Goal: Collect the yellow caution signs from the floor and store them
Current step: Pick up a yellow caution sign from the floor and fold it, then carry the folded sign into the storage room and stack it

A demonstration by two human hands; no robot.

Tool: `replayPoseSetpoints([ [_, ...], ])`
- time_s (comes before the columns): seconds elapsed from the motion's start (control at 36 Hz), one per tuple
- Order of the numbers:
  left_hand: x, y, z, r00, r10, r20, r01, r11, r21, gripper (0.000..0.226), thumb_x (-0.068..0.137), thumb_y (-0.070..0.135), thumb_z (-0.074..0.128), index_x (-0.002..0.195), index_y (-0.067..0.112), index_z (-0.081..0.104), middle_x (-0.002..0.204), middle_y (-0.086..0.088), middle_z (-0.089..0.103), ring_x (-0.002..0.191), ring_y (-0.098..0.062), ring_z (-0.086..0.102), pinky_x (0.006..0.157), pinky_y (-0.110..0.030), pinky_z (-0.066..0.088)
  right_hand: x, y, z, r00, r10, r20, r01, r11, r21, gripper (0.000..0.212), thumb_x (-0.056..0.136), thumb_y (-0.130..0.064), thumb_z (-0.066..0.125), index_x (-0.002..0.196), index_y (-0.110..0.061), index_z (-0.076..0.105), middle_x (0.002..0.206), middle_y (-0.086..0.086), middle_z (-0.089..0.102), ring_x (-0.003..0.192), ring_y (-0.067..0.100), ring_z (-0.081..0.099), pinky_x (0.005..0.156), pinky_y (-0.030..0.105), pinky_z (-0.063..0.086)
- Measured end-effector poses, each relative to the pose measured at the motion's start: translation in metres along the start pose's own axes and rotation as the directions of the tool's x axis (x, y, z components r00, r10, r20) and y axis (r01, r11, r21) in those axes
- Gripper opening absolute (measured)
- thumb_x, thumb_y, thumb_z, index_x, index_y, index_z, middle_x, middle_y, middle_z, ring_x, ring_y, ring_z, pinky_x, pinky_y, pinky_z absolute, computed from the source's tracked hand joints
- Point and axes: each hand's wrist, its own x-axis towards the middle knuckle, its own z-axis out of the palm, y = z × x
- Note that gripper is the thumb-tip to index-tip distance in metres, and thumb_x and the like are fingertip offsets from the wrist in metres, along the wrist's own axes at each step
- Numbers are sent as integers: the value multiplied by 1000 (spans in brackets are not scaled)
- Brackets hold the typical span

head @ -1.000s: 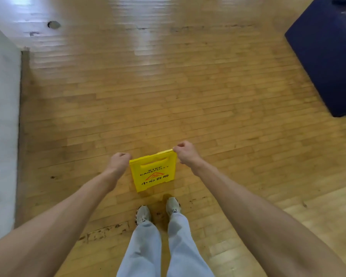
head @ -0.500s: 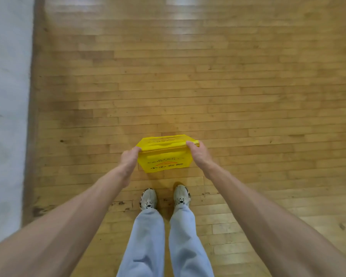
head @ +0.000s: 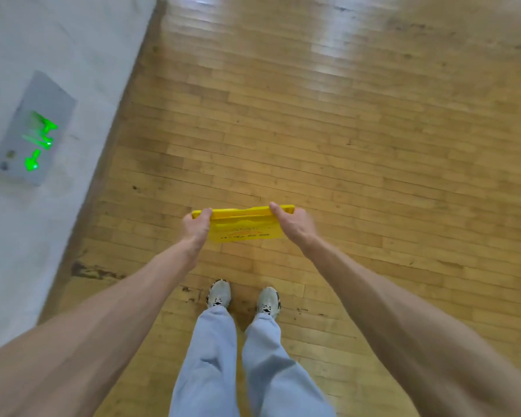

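Bare forearms, loose light-blue trousers [head: 223, 365], pale sneakers [head: 219, 294] with dark patterned laces.

I'm counting 1 yellow caution sign [head: 242, 225], folded, w/ 2 hands on it: left hand [head: 196, 227] + right hand [head: 294, 225]. I'm also seeing 2 shoes [head: 219, 294], 2 trouser legs [head: 211, 362], 1 grey wall box [head: 32, 129] showing green lights, approx 3 marks, too blurred to be sure.
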Motion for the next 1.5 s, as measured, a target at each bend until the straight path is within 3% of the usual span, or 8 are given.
replayPoseSetpoints([
  [0.11, -39, -4, -56, 992, -35, -125, 18, 991, -136, 60, 91, 42, 54, 136, 2, 47, 136, -16, 53, 125, -32, 49, 99, -34, 37, -46, -42, 14, 992, -118, 48, 122, 988, -96, 71, 88, -62, 48, 127, -3, 55, 127, 15, 61, 116, 33, 57, 87, 33, 44],
  [0.33, -111, -52, -152, 927, -88, -365, -1, 971, -237, 63, 90, 54, 50, 129, 4, 54, 132, -16, 57, 120, -34, 53, 97, -39, 41, -130, -94, 74, 929, -328, 171, 355, 921, -160, 63, 87, -58, 54, 120, -4, 59, 121, 16, 63, 109, 31, 60, 91, 40, 50],
  [0.5, -159, -114, -214, 857, -172, -486, -19, 932, -362, 63, 92, 56, 45, 130, 5, 52, 121, -8, 57, 111, -29, 54, 79, -32, 37, -199, -107, 131, 834, -449, 320, 536, 797, -279, 64, 88, -61, 52, 117, -4, 58, 102, 9, 60, 83, 22, 56, 56, 27, 39],
  [0.69, -227, -226, -294, 763, -293, -576, -61, 855, -516, 67, 84, 66, 49, 120, 11, 60, 123, -11, 63, 114, -32, 57, 96, -41, 46, -304, -94, 226, 669, -534, 518, 730, 606, -318, 68, 85, -67, 49, 109, -5, 64, 96, 11, 68, 86, 27, 66, 78, 43, 58],
  [0.83, -281, -313, -344, 708, -335, -621, -88, 831, -549, 51, 90, 55, 49, 102, 7, 64, 96, -7, 61, 92, -26, 56, 74, -30, 38, -388, -62, 288, 590, -554, 587, 802, 486, -347, 58, 90, -60, 48, 93, -5, 62, 72, 3, 57, 71, 21, 57, 70, 36, 49],
  [1.17, -445, -527, -429, 466, -589, -660, -107, 704, -703, 62, 85, 59, 53, 102, 2, 69, 108, -15, 67, 107, -35, 61, 76, -33, 40, -586, 42, 444, 356, -476, 804, 931, 253, -263, 74, 87, -64, 50, 113, 4, 62, 115, 18, 64, 96, 30, 58, 76, 30, 39],
  [1.33, -510, -619, -444, 338, -696, -633, -218, 596, -772, 50, 86, 55, 56, 74, 7, 67, 98, -17, 71, 96, -34, 66, 85, -40, 50, -672, 97, 512, 201, -378, 904, 977, 142, -158, 72, 85, -65, 50, 112, 1, 64, 113, 15, 66, 93, 28, 59, 76, 31, 40],
  [1.5, -548, -688, -464, 233, -774, -589, -301, 519, -800, 36, 91, 43, 56, 73, 11, 60, 86, -11, 60, 84, -24, 56, 62, -28, 36, -734, 142, 581, 114, -288, 951, 993, 58, -101, 73, 86, -65, 50, 116, 0, 63, 120, 17, 63, 112, 34, 58, 79, 30, 39],
])
